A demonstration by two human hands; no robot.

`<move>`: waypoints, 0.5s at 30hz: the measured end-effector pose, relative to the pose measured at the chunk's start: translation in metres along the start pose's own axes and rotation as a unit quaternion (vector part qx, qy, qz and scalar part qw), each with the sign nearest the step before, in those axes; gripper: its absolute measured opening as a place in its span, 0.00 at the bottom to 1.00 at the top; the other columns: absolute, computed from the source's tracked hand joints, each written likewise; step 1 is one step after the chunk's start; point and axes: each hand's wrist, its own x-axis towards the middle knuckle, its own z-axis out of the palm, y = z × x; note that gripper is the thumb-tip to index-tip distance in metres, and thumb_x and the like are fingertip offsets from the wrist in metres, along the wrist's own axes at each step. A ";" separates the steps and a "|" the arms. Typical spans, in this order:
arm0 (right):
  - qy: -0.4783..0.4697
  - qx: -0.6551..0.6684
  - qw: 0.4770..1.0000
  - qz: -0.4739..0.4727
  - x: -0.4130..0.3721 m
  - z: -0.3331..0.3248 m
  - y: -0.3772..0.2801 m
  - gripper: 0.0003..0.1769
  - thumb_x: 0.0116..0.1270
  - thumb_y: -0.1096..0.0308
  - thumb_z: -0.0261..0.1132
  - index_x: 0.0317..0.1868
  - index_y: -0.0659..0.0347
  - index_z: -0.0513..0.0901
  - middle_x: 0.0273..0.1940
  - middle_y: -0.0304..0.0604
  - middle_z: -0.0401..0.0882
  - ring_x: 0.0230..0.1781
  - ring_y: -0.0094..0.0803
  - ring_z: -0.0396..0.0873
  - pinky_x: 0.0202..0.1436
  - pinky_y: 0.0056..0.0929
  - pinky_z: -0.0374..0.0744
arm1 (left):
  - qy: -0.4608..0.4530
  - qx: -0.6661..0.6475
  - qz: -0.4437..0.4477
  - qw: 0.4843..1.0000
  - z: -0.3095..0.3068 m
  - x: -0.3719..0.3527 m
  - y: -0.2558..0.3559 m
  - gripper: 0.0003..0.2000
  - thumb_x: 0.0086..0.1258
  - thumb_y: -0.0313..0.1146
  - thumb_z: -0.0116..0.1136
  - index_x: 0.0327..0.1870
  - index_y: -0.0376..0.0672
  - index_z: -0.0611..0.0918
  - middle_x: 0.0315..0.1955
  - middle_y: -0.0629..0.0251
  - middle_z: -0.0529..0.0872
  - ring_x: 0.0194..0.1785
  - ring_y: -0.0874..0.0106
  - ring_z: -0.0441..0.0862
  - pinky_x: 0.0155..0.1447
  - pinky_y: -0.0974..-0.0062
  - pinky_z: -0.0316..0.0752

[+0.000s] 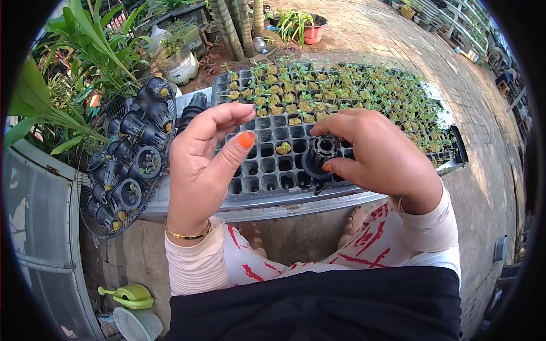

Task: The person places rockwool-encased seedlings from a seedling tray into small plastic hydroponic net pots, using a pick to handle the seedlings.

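Observation:
My right hand (380, 152) grips a black net pot (325, 149) between thumb and fingers, above the near cells of a black seedling tray (250, 184). The pot's slotted base faces up towards me. To the left, my left hand (196, 165) is raised over the tray, thumb and fingers apart with nothing between them. A single plug with a small green seedling (283, 148) sits in a cell between my hands. Beyond, many cells hold spongy plugs with green sprouts (352, 85). More black net pots (195, 106) are stacked just behind my left hand.
A black wire basket (163, 165) on the left holds several net pots, some with seedlings. The tray rests on a metal-edged table (267, 211). A green watering can (132, 295) and a pale bucket (138, 325) stand on the ground at lower left. Leafy plants (94, 54) lean in behind the basket.

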 end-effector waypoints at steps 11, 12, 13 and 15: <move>0.282 0.261 0.920 0.082 -0.051 -0.041 0.045 0.26 0.74 0.50 0.48 0.36 0.66 0.80 0.31 0.36 0.74 0.28 0.19 0.65 0.33 0.18 0.63 | -0.067 0.004 0.065 0.996 0.055 -0.006 0.018 0.15 0.56 0.30 0.69 0.42 0.33 0.81 0.37 0.56 0.84 0.40 0.66 0.81 0.46 0.73 0.75; 0.319 0.239 0.916 0.037 -0.052 -0.039 0.045 0.27 0.74 0.49 0.47 0.35 0.66 0.80 0.30 0.37 0.74 0.27 0.20 0.64 0.32 0.18 0.62 | -0.122 0.017 0.073 0.990 0.062 -0.005 0.019 0.15 0.55 0.29 0.69 0.43 0.34 0.81 0.37 0.56 0.84 0.39 0.65 0.81 0.44 0.72 0.75; 0.323 0.236 0.916 0.042 -0.054 -0.038 0.045 0.27 0.74 0.49 0.47 0.35 0.66 0.80 0.30 0.37 0.74 0.27 0.20 0.64 0.32 0.18 0.62 | -0.176 0.030 0.081 0.981 0.070 -0.004 0.018 0.15 0.55 0.28 0.69 0.43 0.34 0.81 0.37 0.56 0.84 0.38 0.63 0.82 0.43 0.71 0.76; 0.264 0.175 0.947 0.050 -0.060 -0.035 0.044 0.28 0.74 0.49 0.46 0.33 0.67 0.79 0.29 0.36 0.74 0.27 0.20 0.64 0.33 0.18 0.63 | -0.204 0.067 0.090 0.972 0.089 -0.005 0.012 0.14 0.55 0.29 0.69 0.41 0.34 0.81 0.37 0.56 0.84 0.39 0.62 0.82 0.45 0.70 0.76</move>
